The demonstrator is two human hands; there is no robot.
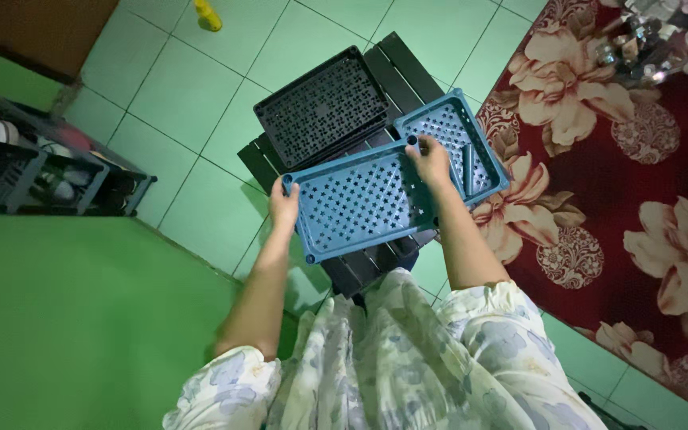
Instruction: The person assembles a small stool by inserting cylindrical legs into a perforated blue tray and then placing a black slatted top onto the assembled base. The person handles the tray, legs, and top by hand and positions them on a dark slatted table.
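Overhead, both hands' fingers clamped on one blue tray (360,203), left hand (283,205), right hand (431,162), two more trays nearby.

Both bare forearms reach up from the lower middle of the frame, out of loose floral sleeves. The left hand (283,205) sits left of centre, its fingers curled in a closed grip with the thumb side uppermost. The right hand (430,162) lies higher, just right of centre, palm down, fingers bent and pinching shut. The two hands stay well apart, wrists nearly straight.
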